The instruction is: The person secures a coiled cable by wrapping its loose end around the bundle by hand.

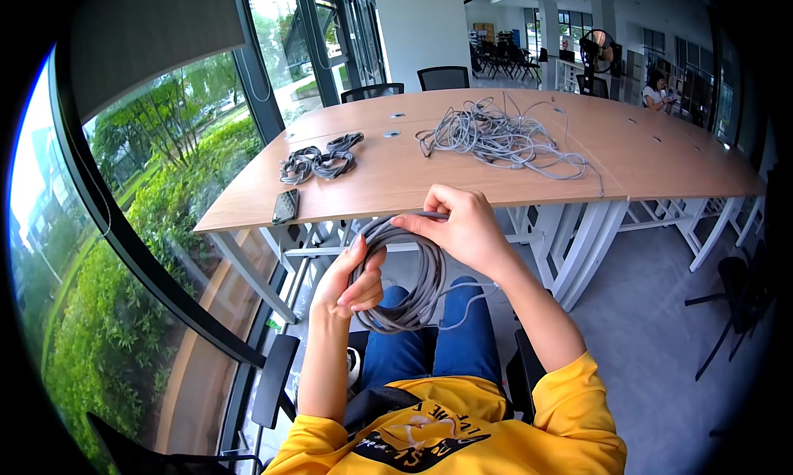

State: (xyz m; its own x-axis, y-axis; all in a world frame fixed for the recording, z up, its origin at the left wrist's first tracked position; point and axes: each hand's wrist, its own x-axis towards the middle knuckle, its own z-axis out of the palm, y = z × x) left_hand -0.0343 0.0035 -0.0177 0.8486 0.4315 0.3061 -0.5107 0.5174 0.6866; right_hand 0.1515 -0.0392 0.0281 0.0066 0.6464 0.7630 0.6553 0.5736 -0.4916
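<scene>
A coil of grey cable (421,287) hangs above my lap, in front of the table edge. My left hand (349,283) has its fingers wrapped round the coil's left side. At the top of the coil, my right hand (459,225) pinches the cable between thumb and fingers. A loose strand runs off the coil's lower right. On the table (396,173) lie a large tangle of grey cable (504,136) and, to its left, several small dark bundled cables (322,159).
A dark phone (286,206) lies near the table's front left edge. Black chairs (443,78) stand behind the table. Windows line the left side. A person (656,93) sits at the far right. My chair's armrest (276,382) is at my left.
</scene>
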